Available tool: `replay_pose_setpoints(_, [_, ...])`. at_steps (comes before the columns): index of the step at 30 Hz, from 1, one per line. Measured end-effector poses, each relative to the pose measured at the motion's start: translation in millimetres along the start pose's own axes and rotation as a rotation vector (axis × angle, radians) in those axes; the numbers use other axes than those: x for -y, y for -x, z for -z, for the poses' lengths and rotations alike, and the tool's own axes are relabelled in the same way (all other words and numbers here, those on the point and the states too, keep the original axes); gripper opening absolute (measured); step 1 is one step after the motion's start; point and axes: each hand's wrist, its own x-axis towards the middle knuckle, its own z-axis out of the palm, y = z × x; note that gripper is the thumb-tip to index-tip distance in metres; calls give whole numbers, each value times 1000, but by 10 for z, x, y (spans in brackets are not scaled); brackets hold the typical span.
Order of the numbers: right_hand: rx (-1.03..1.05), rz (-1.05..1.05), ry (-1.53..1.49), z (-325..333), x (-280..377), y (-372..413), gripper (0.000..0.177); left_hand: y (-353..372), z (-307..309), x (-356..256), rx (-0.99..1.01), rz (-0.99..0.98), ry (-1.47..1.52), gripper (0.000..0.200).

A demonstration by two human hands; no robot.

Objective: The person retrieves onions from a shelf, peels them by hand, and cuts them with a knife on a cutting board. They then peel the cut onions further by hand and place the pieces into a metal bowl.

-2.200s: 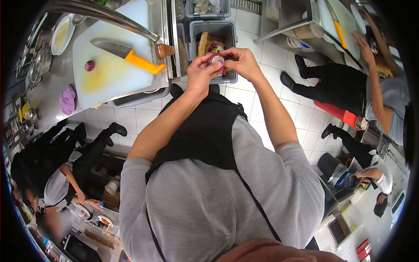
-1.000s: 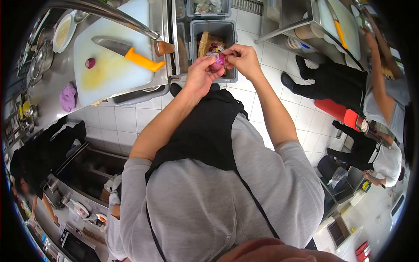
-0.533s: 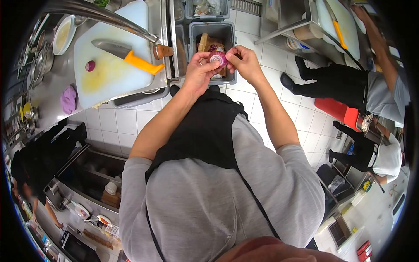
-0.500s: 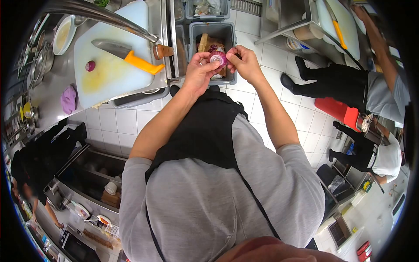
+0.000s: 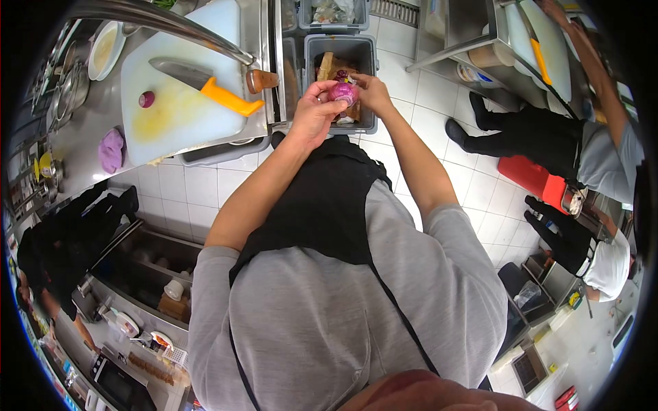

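A red onion (image 5: pixel 343 94) with purple, shiny skin is held between the thumb and fingers of my left hand (image 5: pixel 315 113), above a grey bin (image 5: pixel 340 42). Just right of the onion, my right hand (image 5: pixel 373 94) has its fingers bent and drawn together by the onion's edge; what they pinch is too small to make out. Inside the bin lie onion scraps and brown pieces. On the white cutting board (image 5: pixel 179 103) to the left rest a knife (image 5: pixel 205 85) with a yellow handle and a small cut piece of red onion (image 5: pixel 146 100).
A purple cloth (image 5: pixel 110 151) and a white dish (image 5: pixel 107 51) are on the steel counter. A second bin (image 5: pixel 336 27) stands behind the first. At right, a co-worker (image 5: pixel 528 142) stands near another board (image 5: pixel 552 41) with a yellow-handled knife. More people work at far left and lower right.
The onion has turned, showing its rounded purple side rather than the pale ringed end. My right hand's fingers have shifted from its face towards its far right edge.
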Motion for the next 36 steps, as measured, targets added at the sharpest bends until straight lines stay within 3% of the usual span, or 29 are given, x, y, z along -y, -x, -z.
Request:
replay_pose_setpoints(2, [15,-50,-126,168,172,65,40,-10,22,10,-16,-15,-36,45])
replay_pose_setpoints(5, [125,-129,-721,481,676,385,32,-24,28,-4,-51,-45,-130,46])
replay_pose_setpoints(9, [-116,330,-366,540,945,708,25,30,-161,-117,-86,-7,-182,45])
replay_pose_setpoints(12, [-332,520,-154,526,912,732,20,3,-135,-45,-60,-104,-291,45])
replay_pose_setpoints(15, [-418,551,29,511,954,772,13,-21,-132,16,-45,-199,-349,46])
replay_pose_setpoints(18, [-216,28,-688,364,788,740,10,4,-143,14,-15,-245,-313,48])
replay_pose_setpoints(21, [-39,-161,-816,462,719,681,20,41,-140,-11,-1,-248,-306,48])
replay_pose_setpoints(24, [59,-2,-921,536,876,771,31,7,36,20,60,-190,-340,50])
replay_pose_setpoints(27, [109,152,-802,534,865,792,49,-32,73,20,80,-174,-220,48])
replay_pose_setpoints(33, [81,151,-800,497,824,821,49,55,-74,-74,53,-187,-130,57])
replay_pose_setpoints(36, [5,266,-751,499,858,840,47,82,-48,-91,98,-103,-177,60])
